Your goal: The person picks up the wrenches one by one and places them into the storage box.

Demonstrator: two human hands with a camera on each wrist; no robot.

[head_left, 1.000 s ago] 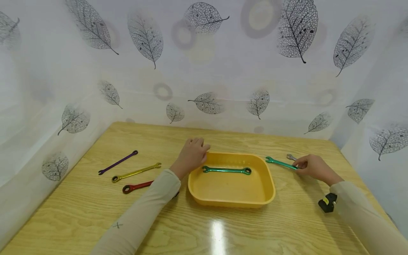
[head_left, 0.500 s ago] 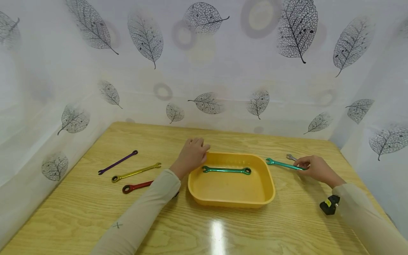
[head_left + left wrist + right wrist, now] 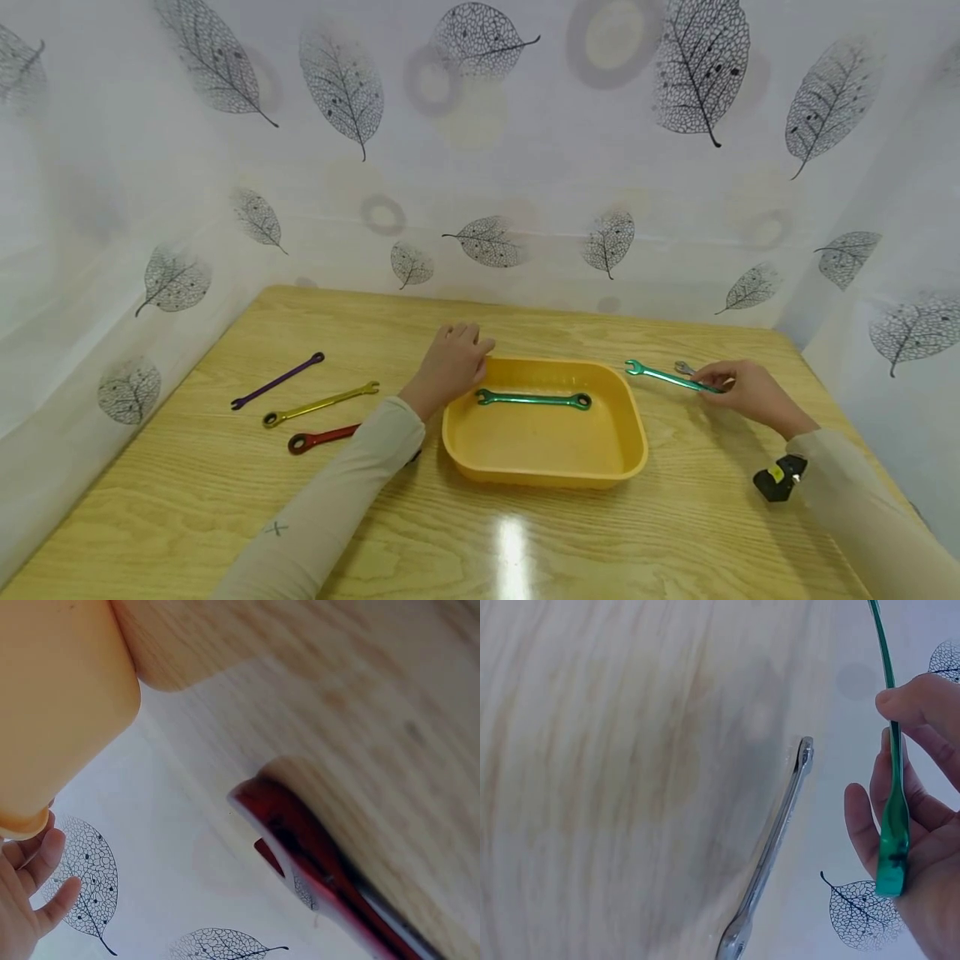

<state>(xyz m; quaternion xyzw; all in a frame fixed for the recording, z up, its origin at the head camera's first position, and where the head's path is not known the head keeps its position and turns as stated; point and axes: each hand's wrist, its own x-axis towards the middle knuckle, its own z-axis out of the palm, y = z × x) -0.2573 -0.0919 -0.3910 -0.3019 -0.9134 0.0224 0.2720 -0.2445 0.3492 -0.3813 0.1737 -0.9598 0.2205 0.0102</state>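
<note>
The right hand pinches a green wrench near one end, thumb on one side and bent fingers on the other; its open-mouthed end points out past the fingertips toward the tray. The left hand is at the tray's far left corner, fingers bent at the rim; whether they grip it or merely rest there is hard to tell.

The held wrench is slim, shiny metal; the tray is smooth yellow plastic with rounded corners, and the table shows streaky wood grain. A second green wrench lies inside the tray. A silver wrench lies near the right hand, which partly hides it from above. Purple, yellow and red wrenches lie at left, the left sleeve covering part of the red one.
</note>
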